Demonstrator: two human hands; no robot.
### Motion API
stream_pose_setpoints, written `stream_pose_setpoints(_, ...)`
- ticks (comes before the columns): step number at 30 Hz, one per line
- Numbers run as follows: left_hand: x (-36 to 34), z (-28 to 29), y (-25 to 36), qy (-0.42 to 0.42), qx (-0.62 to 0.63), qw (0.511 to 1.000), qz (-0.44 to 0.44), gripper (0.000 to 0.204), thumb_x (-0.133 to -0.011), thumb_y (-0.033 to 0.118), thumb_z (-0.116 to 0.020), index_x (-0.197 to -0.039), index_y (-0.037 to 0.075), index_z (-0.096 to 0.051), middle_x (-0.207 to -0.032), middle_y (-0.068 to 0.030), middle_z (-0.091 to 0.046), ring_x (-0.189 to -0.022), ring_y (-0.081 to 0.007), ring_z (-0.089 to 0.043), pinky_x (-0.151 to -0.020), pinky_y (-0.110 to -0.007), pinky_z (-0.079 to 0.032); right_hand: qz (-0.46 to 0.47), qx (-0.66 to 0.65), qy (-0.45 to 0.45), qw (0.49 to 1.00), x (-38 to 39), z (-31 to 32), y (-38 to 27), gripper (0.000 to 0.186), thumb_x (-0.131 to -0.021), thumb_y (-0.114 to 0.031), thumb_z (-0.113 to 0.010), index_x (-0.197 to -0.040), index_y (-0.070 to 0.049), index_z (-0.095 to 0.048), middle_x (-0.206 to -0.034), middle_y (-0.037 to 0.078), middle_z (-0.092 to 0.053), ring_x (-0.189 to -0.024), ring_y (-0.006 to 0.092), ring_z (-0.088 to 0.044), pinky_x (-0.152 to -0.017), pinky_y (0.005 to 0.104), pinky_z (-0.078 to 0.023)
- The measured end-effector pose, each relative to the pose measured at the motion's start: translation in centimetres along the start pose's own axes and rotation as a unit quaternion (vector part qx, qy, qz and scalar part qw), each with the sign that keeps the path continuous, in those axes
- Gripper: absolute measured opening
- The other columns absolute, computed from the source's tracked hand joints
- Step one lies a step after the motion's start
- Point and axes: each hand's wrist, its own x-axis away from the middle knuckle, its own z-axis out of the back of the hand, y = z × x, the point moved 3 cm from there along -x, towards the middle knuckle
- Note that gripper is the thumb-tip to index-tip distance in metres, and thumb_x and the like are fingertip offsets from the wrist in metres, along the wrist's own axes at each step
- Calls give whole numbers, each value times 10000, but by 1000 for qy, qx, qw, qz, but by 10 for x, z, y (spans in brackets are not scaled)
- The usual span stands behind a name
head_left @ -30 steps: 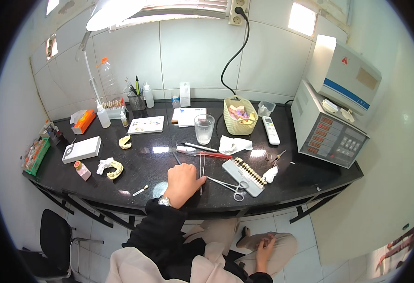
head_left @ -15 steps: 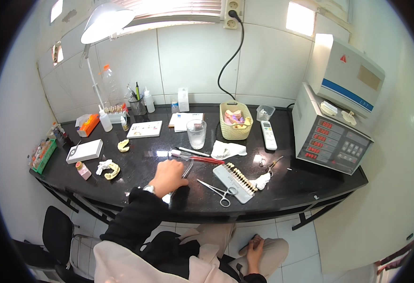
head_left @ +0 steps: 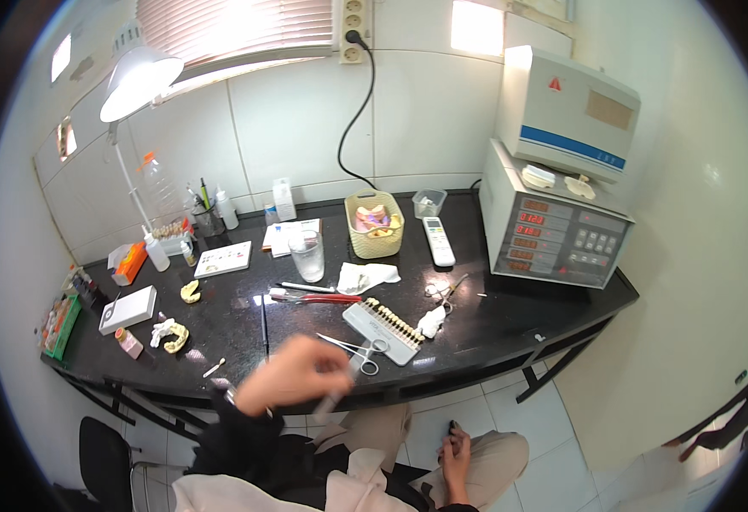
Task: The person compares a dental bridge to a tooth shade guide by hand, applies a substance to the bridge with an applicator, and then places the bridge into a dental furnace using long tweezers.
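Observation:
My left hand (head_left: 293, 371), blurred by motion, is raised at the desk's front edge, closed on thin metal tweezers (head_left: 330, 403) that point downward. Beside it lie locking scissor-like forceps (head_left: 370, 363) and a grey shade guide (head_left: 374, 333) with a row of tooth samples. A dark slender tool (head_left: 264, 322) lies just behind the hand. Low at the right, my right hand (head_left: 454, 456) rests by my knee, fingers curled; what it may hold is too small to make out. Yellowish dental casts (head_left: 175, 341) sit to the left.
The black desk (head_left: 510, 316) also bears a glass (head_left: 307, 260), a yellow basket of casts (head_left: 374, 235), a remote (head_left: 439, 243), a red-handled tool (head_left: 327, 299) and a large grey machine (head_left: 553, 247). A lamp (head_left: 135, 85) stands left; a black chair (head_left: 101, 452) is below.
My left hand has lifted the tweezers off the desktop and brought them toward me, over the front edge. My right hand stays by my knee. The camera view has shifted.

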Motion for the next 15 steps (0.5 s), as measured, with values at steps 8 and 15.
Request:
stream_pose_setpoints(8, -17, -169, -12, -137, -4, 986, -96, 270, -750, 287, -688, -795, 21, -669, -626, -122, -608, -583, -298, -600, -553, -355, -463, 15, -217, -122, 969, 31, -44, -118, 494, -991, -452, -451, -1172, -2, -543, -831, -7, -556, -696, 79, -500, -662, 221, -405)
stream_pose_setpoints(15, -13, -175, 8, -160, -68, 977, -127, 246, -772, 295, -673, -816, 53, -679, -661, -121, -634, -625, -315, -626, -575, -379, -492, 36, -77, 19, 996, 44, -31, -143, 376, -1012, -270, -472, -972, 52, -660, -881, 46, -632, -821, 96, -545, -757, 238, -420)
